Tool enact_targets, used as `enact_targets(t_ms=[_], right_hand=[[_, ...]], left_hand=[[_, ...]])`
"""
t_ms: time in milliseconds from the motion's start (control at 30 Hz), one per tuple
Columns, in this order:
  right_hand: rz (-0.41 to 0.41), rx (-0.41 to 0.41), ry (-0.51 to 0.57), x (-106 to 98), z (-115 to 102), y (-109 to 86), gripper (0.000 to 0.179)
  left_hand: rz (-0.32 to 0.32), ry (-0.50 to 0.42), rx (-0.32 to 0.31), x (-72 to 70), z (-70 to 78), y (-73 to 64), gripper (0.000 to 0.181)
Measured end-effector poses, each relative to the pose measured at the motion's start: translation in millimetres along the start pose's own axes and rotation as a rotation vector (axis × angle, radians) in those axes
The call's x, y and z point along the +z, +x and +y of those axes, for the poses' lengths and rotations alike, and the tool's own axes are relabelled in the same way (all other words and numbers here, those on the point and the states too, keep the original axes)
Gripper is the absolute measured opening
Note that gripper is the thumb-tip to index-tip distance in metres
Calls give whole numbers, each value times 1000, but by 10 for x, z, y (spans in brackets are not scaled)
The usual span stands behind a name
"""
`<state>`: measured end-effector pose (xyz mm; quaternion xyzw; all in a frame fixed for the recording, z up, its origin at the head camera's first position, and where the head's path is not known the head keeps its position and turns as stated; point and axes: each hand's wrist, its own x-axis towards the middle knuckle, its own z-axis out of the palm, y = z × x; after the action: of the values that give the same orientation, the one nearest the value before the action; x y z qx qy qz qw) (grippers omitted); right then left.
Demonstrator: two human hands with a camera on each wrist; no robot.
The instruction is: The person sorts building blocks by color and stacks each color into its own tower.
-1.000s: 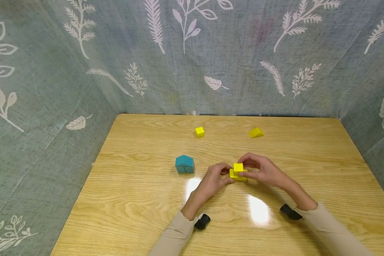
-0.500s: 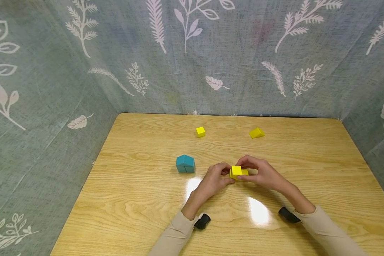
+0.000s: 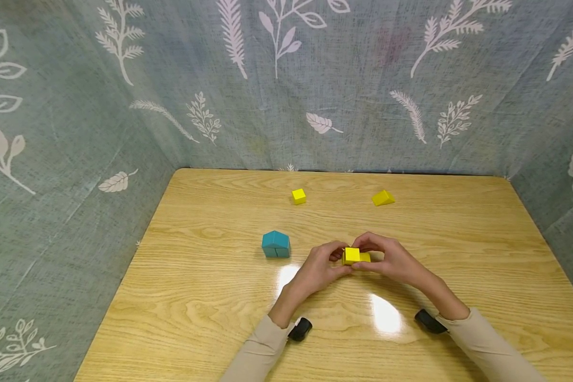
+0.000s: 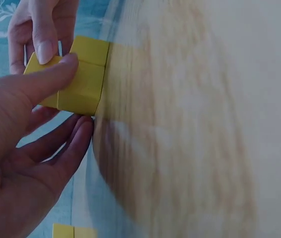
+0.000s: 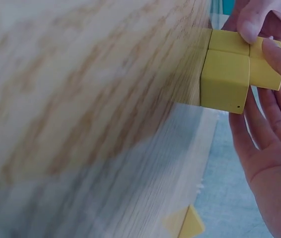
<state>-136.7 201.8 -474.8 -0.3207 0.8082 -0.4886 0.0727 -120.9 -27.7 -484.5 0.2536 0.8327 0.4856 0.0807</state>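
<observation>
Two yellow cubes stand side by side on the table, seen in the right wrist view as a right lower cube [image 5: 225, 82] and a left lower cube [image 5: 228, 41]. A third yellow cube [image 3: 352, 255] sits on top of the left one. My right hand [image 3: 390, 257] pinches this top cube, thumb in front and fingers behind. My left hand [image 3: 318, 268] holds the left side of the stack, its thumb across the front faces of the left lower and top cubes. Both thumb tips nearly meet on the front. The far faces are hidden.
A small teal house shape [image 3: 276, 244] made of blocks stands left of the hands. Toward the back of the wooden table [image 3: 210, 297] lie a loose yellow cube [image 3: 298, 196] and a yellow triangular block [image 3: 383, 198]. Patterned grey-blue cloth [image 3: 267, 106] hangs behind.
My right hand has shifted slightly left with the top cube, bringing it from mid-stack to over the left lower cube. My left thumb has come closer to the right thumb.
</observation>
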Motion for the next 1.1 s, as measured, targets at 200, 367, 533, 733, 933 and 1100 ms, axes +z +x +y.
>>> enact_targets(t_ms=[200,367,533,733,933,1100], right_hand=[[6,-12,-9,-3,-7,8,34],[11,-14,-13,-6,-27,19,34],[-7,-35,-24,-21,-26,31,36],[-78,-54,-61,-112,-14,60,43],[-89,-3,-73,-253,-72,167,32],[-69,-13,-114,-358,-117,330,25]], left_hand=[[16,12,35,1,2,15,32],[16,2,30,-5,26,28,27],[15,-21,-12,-20,50,33,25],[28,-57,-48,-14,61,27,27],[43,-79,-71,0,48,17,29],[49,-78,-91,8,52,0,30]])
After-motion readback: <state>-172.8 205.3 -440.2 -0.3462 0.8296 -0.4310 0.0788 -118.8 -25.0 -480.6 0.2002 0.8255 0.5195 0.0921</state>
